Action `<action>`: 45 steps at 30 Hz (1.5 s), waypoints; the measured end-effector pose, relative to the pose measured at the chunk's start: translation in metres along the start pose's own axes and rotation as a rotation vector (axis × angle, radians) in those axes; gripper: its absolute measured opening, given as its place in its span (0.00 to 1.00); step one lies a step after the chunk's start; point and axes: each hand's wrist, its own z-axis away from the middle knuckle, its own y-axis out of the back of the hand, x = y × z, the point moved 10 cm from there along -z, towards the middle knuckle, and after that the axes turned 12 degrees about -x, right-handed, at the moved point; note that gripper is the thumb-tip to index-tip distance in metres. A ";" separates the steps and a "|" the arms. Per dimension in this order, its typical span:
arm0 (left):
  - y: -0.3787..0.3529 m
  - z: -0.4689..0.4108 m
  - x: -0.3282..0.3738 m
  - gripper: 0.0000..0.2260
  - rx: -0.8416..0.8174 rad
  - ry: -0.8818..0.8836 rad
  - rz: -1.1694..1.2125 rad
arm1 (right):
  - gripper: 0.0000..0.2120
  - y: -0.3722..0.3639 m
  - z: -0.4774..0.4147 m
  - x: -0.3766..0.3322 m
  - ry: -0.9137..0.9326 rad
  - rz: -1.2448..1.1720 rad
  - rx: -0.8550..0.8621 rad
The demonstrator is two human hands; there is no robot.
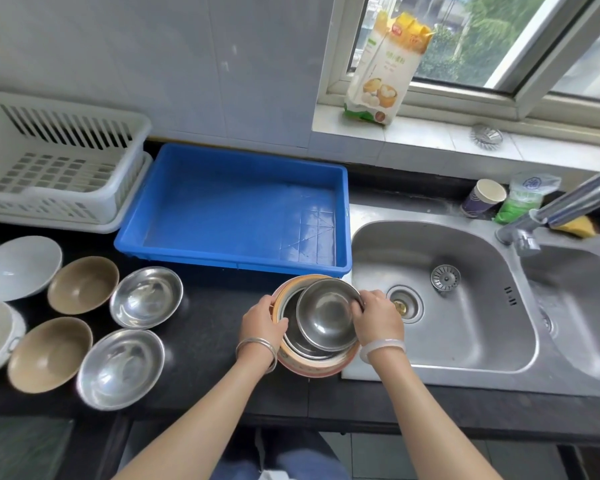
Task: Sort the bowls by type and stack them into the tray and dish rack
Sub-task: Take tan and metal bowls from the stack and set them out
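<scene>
Beside the sink (pixel 465 341), the left hand (pixel 262 322) grips the orange-rimmed bowl (pixel 312 367) while the right hand (pixel 378 318) pinches the small steel bowl (pixel 328 320) nested on top. The blue tray (pixel 129 237) and white dish rack (pixel 66 202) hold no bowls yet, so the sorting looks barely begun.

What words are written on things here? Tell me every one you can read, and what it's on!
No text here can be read.
Bag on the windowsill: red logo and green characters, too blurred to read.
Plastic bag behind the tap: round blue emblem, too blurred to read.
Paper cup: pattern only, no words legible.
Steel bowl, orange-rimmed bowl, blue tray: no writing seen.
</scene>
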 end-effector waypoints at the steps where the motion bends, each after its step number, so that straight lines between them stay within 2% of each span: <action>1: 0.000 0.000 0.001 0.12 -0.001 0.001 -0.011 | 0.10 0.003 0.000 0.003 -0.008 -0.035 0.017; 4: -0.002 -0.002 0.007 0.15 -0.004 0.002 -0.093 | 0.10 0.009 0.001 0.010 -0.020 -0.139 0.035; 8: -0.001 -0.002 0.011 0.13 0.019 0.019 -0.147 | 0.20 0.013 0.005 0.018 -0.040 -0.261 0.052; 10: -0.001 -0.002 0.012 0.14 0.022 0.020 -0.149 | 0.21 0.014 0.007 0.021 -0.045 -0.273 0.051; 14: -0.002 -0.001 0.021 0.16 0.000 0.004 -0.173 | 0.18 0.016 0.009 0.025 -0.050 -0.301 0.047; 17: 0.002 0.001 0.029 0.14 0.005 -0.004 -0.209 | 0.16 0.018 0.009 0.028 -0.042 -0.321 0.045; 20: 0.007 0.005 0.045 0.10 0.067 -0.061 -0.306 | 0.13 0.021 0.008 0.029 -0.035 -0.332 0.037; 24: 0.015 0.009 0.056 0.08 0.145 -0.095 -0.345 | 0.11 0.022 0.007 0.032 -0.028 -0.351 0.033; 32: 0.027 0.015 0.058 0.04 0.186 -0.088 -0.244 | 0.11 0.035 0.004 0.035 0.020 -0.407 0.035; 36: 0.046 0.023 0.051 0.03 0.247 -0.065 -0.092 | 0.09 0.046 0.000 0.027 0.056 -0.452 0.021; 40: 0.074 0.038 0.038 0.03 0.339 -0.055 0.008 | 0.08 0.052 -0.010 0.002 0.116 -0.496 -0.051; 45: 0.107 0.066 -0.007 0.05 0.425 0.014 0.105 | 0.02 0.036 -0.025 -0.060 0.213 -0.505 -0.189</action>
